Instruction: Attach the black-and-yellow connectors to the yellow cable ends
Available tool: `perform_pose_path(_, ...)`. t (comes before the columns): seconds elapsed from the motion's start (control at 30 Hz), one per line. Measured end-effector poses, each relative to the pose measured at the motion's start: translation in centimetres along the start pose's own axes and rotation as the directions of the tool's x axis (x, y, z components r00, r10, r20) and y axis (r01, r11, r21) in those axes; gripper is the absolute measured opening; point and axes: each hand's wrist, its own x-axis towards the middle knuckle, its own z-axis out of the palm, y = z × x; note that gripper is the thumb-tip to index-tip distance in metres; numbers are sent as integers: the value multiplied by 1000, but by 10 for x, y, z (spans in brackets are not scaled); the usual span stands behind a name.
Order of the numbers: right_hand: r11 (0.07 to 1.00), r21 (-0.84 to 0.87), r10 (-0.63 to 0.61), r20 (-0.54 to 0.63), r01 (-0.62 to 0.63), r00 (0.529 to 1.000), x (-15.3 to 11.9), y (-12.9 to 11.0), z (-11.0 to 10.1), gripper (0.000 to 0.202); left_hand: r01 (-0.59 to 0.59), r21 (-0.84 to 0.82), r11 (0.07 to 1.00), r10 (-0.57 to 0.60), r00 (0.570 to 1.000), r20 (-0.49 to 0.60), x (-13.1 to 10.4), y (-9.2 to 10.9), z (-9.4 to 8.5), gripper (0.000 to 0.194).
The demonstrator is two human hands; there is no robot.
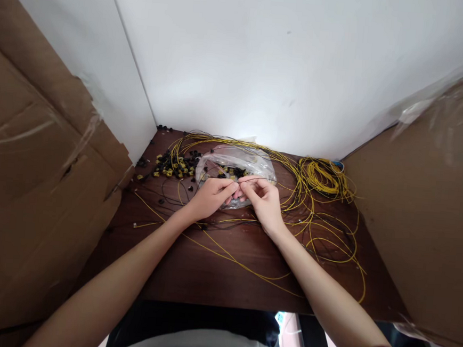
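My left hand (215,194) and my right hand (262,197) meet fingertip to fingertip over the front of a clear plastic bag (258,162). Both are closed in a pinch. A thin dark wire runs by the fingers of my right hand, but what the fingertips grip is too small to make out. Inside the bag lie small black and yellow parts (231,171). More such parts (171,167) are heaped to the left of the bag. Yellow and black wires (295,178) pass behind the bag and down its right side.
A coil of yellow wire (323,176) lies at the back right of the brown table (222,288). Loose wires (233,256) cross the table's front. Cardboard walls stand at the left (34,179) and right (425,210), with a white wall (264,64) behind.
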Motion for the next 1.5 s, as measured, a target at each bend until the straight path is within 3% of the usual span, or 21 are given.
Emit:
perform_pose_path(0.43, 995, 97, 6, 21, -8, 1000, 1, 4, -2, 18, 17, -17, 1000, -16, 1000, 15, 0, -2, 0, 36)
perform_pose_path(1.5, 998, 52, 21, -1, -21, 1000, 0, 5, -1, 23, 21, 0, 1000, -21, 1000, 20, -1, 1, -1, 36)
